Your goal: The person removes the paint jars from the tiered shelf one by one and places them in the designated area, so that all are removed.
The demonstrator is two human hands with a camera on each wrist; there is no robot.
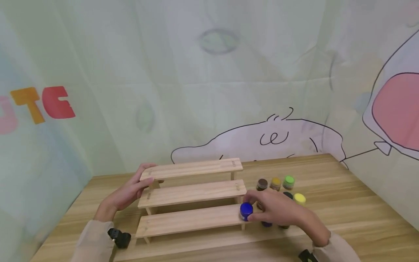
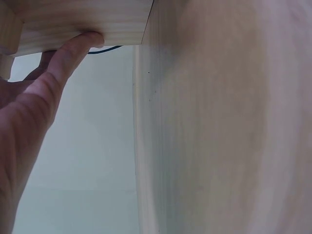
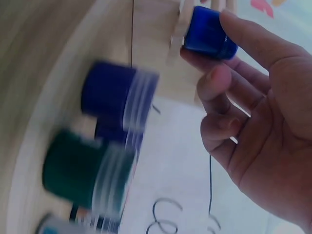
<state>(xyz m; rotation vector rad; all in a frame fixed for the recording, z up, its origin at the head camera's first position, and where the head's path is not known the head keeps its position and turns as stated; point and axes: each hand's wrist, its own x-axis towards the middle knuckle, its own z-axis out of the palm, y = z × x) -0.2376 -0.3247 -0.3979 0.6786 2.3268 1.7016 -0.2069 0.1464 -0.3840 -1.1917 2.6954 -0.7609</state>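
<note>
A three-tier wooden display stand (image 1: 193,220) stands on the wood-grain table. My left hand (image 1: 126,192) grips the left end of its top shelf, and the left wrist view shows a finger against the wood (image 2: 122,38). Between thumb and fingers, my right hand (image 1: 283,208) pinches a small blue paint jar (image 1: 246,211) at the right end of the lowest shelf. Whether the jar touches that shelf I cannot tell. In the right wrist view the same blue jar (image 3: 208,34) sits at the fingertips, with the other fingers curled.
Right of the stand are several paint jars, including a brown one (image 1: 262,184), an ochre one (image 1: 275,183), a light green one (image 1: 288,182) and a yellow one (image 1: 299,198). My right hand partly covers others. A printed curtain (image 1: 209,94) hangs behind the table (image 1: 353,207).
</note>
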